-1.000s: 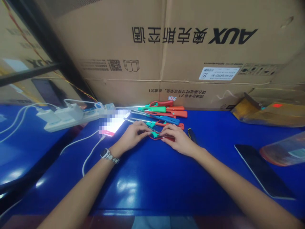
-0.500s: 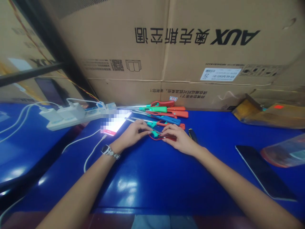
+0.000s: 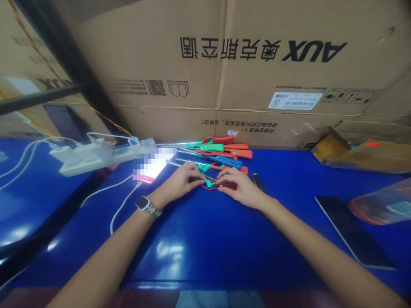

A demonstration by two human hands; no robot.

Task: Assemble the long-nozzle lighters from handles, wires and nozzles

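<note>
Between my hands a red long-nose gas lighter with a teal trigger [image 3: 209,184] lies low over the blue table. My left hand [image 3: 180,182] comes in from the left, thumb and fingers pinched at the teal part and the front end. On the other side, my right hand [image 3: 240,188] grips the dark red handle with its fingertips, covering most of it. Just behind my fingers several more lighters are heaped, among them a blue lighter [image 3: 226,160], a green lighter [image 3: 212,147] and an orange lighter [image 3: 239,153], their metal tubes pointing left.
Left of the lighters lies a lit phone [image 3: 153,169] on a cable, beside a white power strip [image 3: 93,160]. A yellow-black tool handle [image 3: 257,181] is near my right wrist. Farther right are a dark phone [image 3: 353,231], a clear container [image 3: 385,203] and a cardboard piece [image 3: 362,152]. A large carton [image 3: 250,72] stands behind.
The view has shifted slightly. My left fingers have moved a little at the teal trigger, which shows more fully now; both hands stay on the red lighter.
</note>
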